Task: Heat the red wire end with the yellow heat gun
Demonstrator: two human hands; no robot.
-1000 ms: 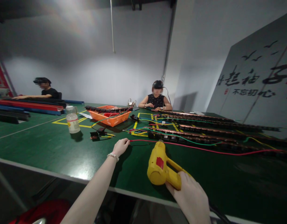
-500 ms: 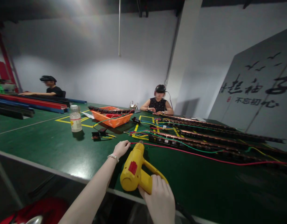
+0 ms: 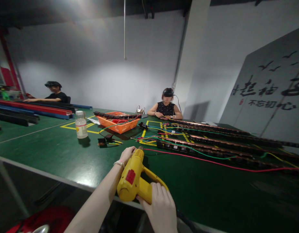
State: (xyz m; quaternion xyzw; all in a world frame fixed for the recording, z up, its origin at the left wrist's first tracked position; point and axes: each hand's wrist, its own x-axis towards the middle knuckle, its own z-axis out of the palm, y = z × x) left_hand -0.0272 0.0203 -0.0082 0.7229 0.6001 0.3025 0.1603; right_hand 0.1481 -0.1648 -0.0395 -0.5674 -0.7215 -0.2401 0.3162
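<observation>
My right hand (image 3: 160,207) grips the handle of a yellow heat gun (image 3: 132,176), its nozzle pointing away from me toward my left hand. My left hand (image 3: 126,154), with a pale bracelet at the wrist, is closed in a pinch on the near end of a red wire (image 3: 212,162) that runs to the right across the green table (image 3: 54,152). The gun's nozzle tip sits right beside the left fingers and partly hides them.
Long copper-and-black strips (image 3: 224,139) with coloured wires lie at the right. An orange tray (image 3: 119,124), a plastic bottle (image 3: 81,124) and small black connectors (image 3: 104,141) stand ahead. Two people sit at the far side. The table edge runs just under my arms.
My right hand has swung the heat gun leftward, from right of the wire end until its nozzle meets my left fingers. The left hand stayed on the wire end.
</observation>
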